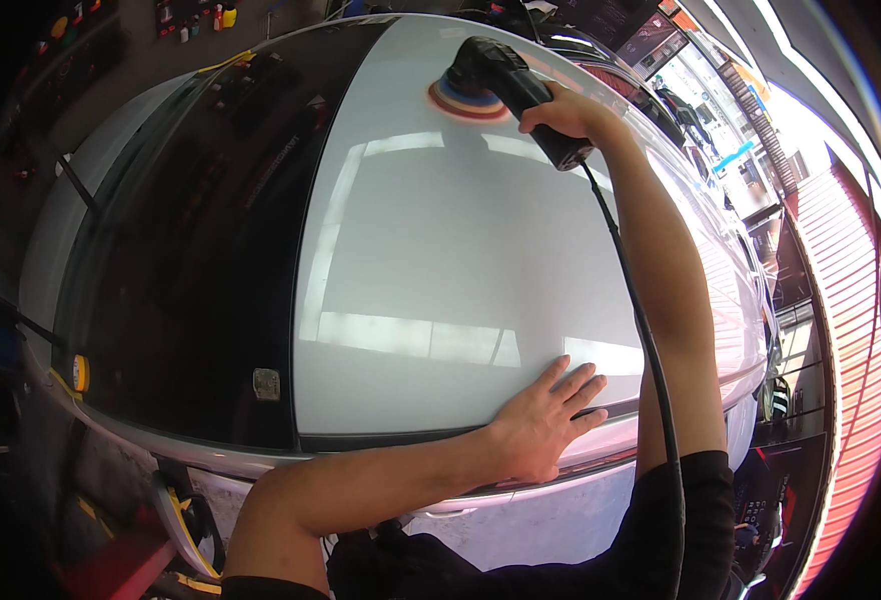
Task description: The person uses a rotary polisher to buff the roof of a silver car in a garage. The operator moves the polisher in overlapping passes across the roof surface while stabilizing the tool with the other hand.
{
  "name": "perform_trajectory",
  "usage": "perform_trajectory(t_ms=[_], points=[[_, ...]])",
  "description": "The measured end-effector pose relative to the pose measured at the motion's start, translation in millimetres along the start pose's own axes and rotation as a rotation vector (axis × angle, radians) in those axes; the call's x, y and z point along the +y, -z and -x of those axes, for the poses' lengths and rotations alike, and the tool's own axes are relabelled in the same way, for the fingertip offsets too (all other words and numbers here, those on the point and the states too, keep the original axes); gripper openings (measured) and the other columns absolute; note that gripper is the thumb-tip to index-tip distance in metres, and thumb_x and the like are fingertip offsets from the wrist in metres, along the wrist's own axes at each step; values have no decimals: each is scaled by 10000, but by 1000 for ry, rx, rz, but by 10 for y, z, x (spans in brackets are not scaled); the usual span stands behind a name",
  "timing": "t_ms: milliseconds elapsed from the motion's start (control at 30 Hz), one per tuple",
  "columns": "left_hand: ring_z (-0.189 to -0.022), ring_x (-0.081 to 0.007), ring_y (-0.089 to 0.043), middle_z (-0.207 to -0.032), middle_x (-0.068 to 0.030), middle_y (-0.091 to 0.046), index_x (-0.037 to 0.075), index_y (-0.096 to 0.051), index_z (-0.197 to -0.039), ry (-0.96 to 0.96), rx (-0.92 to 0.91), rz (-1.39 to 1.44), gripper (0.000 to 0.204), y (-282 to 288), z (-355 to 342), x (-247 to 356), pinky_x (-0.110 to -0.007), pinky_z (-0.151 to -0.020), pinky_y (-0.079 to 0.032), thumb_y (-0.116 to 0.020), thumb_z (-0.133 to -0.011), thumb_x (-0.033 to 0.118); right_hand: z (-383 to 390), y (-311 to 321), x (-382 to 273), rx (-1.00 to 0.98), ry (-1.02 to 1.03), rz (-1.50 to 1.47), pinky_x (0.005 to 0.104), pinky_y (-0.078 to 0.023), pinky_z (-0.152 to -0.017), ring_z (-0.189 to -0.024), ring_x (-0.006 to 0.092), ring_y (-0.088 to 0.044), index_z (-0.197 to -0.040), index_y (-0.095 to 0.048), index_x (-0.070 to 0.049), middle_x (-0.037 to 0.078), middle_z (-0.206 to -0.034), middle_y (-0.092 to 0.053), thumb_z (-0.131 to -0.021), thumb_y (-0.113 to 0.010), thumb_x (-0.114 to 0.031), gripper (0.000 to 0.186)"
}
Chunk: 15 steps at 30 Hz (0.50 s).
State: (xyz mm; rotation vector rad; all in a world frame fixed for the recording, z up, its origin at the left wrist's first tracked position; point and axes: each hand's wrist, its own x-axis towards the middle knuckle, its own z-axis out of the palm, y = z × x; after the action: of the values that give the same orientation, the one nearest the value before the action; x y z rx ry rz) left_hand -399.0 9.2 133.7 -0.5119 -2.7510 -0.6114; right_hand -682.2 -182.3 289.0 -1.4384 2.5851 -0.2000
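Observation:
My right hand (572, 112) is wrapped round the handle of a black power polisher (508, 82) at the far side of a car's light silver roof (440, 240). The polisher's round pad (467, 103), blue with an orange-red rim, rests against the paint; whether it spins I cannot tell. Nearer to me, my left hand (548, 418) lies flat on the roof's near edge, its fingers spread and holding nothing. From the polisher's rear end a black power cord (632, 275) runs back along my right arm.
Left of the silver panel is the dark windshield (190, 240), with a small square sticker (266, 384). A yellow roll of tape (81, 373) sits by its near corner, and the side mirror (192, 525) juts out below. Red corrugated shutter (840, 300) stands at right.

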Motion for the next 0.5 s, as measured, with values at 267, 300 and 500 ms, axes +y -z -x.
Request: perform_trajectory(t_ms=[267, 300, 500], points=[[-1573, -374, -218, -1669, -205, -306, 151, -489, -1549, -11, 1, 27, 865, -1, -37, -9, -581, -1265, -143, -762, -806, 499, 248, 326, 875, 45, -187, -81, 369, -559, -743, -824, 253, -710, -1319, -623, -57, 154, -1023, -715, -664, -810, -378, 753], [-1574, -374, -215, -1670, -206, -304, 150, -488, -1549, -9, -2, 35, 863, 1, -35, -12, -580, -1266, -141, -762, -807, 497, 303, 355, 964, 39, -203, -99, 365, -558, -729, -806, 245, -706, -1306, -623, -57, 148, -1008, -711, -671, -808, -372, 732], [-1580, -370, -200, -1676, -206, -290, 145, -479, -1553, 2, -32, 50, 861, 32, -34, -4, -579, -1268, -135, -761, -816, 491, 651, 507, 1533, 64, -305, -198, 359, -548, -682, -734, 221, -678, -1256, -608, -37, 122, -944, -679, -722, -794, -354, 648]])
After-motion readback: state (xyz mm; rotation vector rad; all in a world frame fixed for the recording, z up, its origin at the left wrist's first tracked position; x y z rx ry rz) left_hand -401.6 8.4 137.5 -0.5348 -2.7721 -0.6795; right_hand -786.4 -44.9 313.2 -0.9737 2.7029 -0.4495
